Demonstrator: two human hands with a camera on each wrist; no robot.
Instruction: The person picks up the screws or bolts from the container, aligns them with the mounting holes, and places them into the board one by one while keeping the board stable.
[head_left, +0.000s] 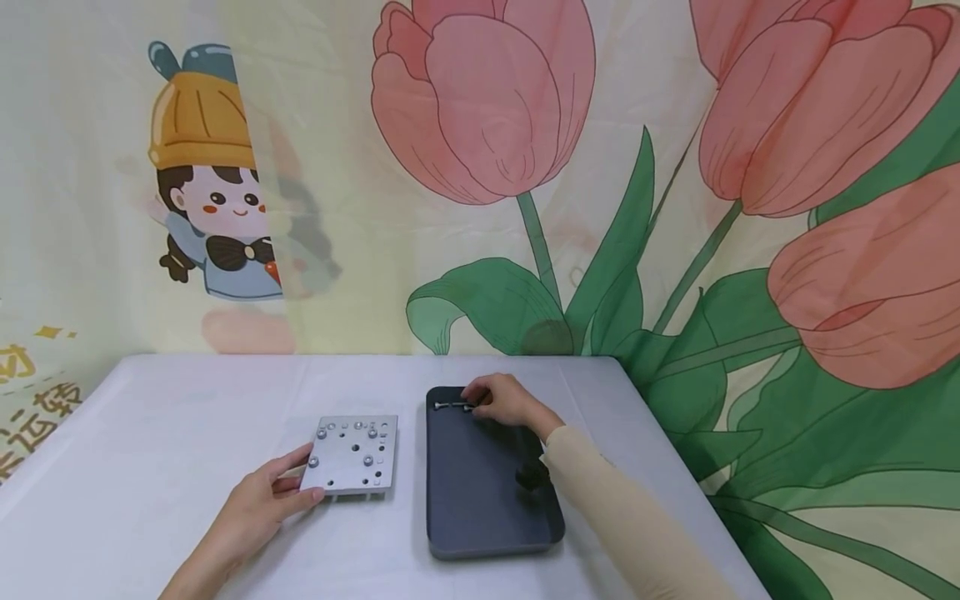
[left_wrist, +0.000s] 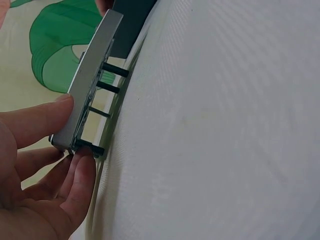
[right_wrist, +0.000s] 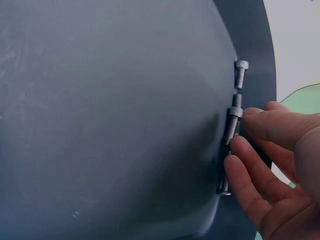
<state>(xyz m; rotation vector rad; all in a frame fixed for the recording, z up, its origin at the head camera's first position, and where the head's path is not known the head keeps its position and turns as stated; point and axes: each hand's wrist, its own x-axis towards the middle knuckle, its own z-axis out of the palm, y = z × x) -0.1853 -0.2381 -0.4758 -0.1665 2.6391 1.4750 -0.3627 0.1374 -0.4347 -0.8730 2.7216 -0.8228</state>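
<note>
My left hand [head_left: 258, 508] grips the near left corner of a silver metal plate [head_left: 345, 475], with the thumb on top and fingers beneath. Holes and several socket-head screws show on the plate's upper face. In the left wrist view, threaded screw ends [left_wrist: 115, 70] stick out of its underside. At the far end of a dark grey tray [head_left: 487, 500], my right hand [head_left: 510, 402] reaches in over a short row of socket-head screws [right_wrist: 241, 72]. Its thumb and fingertips are at the middle screw [right_wrist: 233, 125], spread rather than closed round it.
A white cloth [head_left: 187, 433] covers the table, and the tray stands right of the plate with a raised rim. Behind the table's far edge hangs a printed curtain [head_left: 345, 167] with tulips. A dark object [head_left: 531, 475] shows beside the right sleeve, over the tray.
</note>
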